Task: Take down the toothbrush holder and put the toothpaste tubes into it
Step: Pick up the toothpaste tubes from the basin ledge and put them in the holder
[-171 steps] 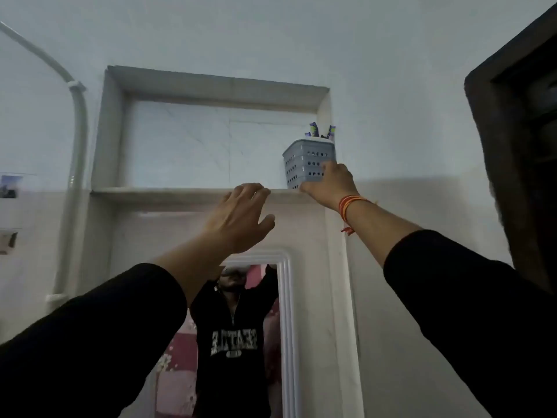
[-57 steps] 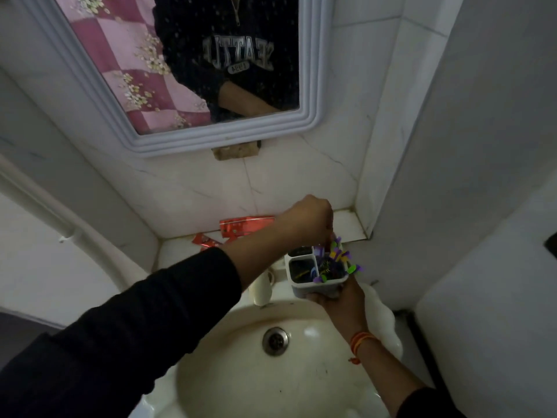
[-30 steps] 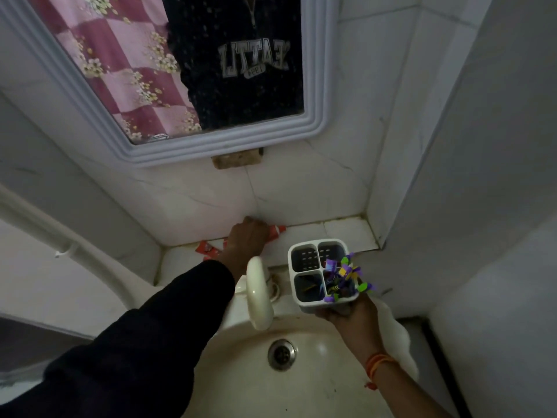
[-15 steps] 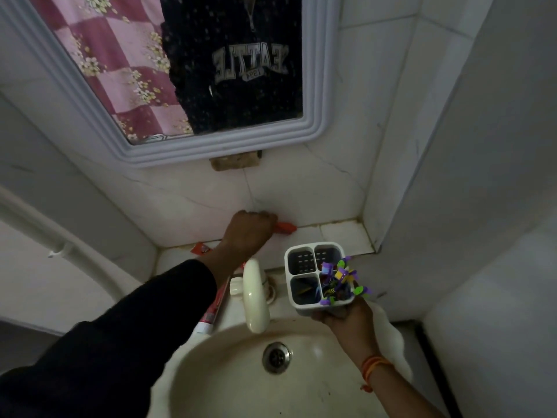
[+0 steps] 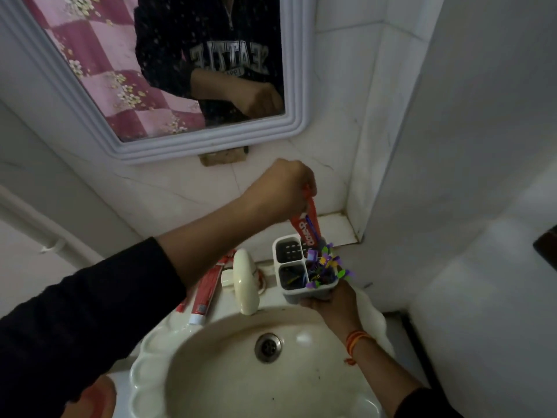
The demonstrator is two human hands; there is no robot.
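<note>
Dim bathroom: white marble-look wall (image 5: 168, 191) ahead of me w/ framed mirror (image 5: 211, 140), cream sink (image 5: 156, 366) below, tap (image 5: 245, 282) at back, pipe (image 5: 39, 233) far left.

A small home bathroom is shown: a cream washbasin (image 5: 241, 372) with a drain (image 5: 268, 347) and tap (image 5: 245, 285) is set in a white tiled corner, a framed mirror (image 5: 187, 70) is hung above, and toothpaste (image 5: 205, 294) is laid on the rim

L hand (image 5: 281, 188) lowers red toothpaste tube (image 5: 307, 229) into holder (image 5: 304, 267), R hand (image 5: 334, 306) under it; 2nd tube (image 5: 206, 292) on sink rim (image 5: 141, 366) by tap (image 5: 244, 282).
</note>
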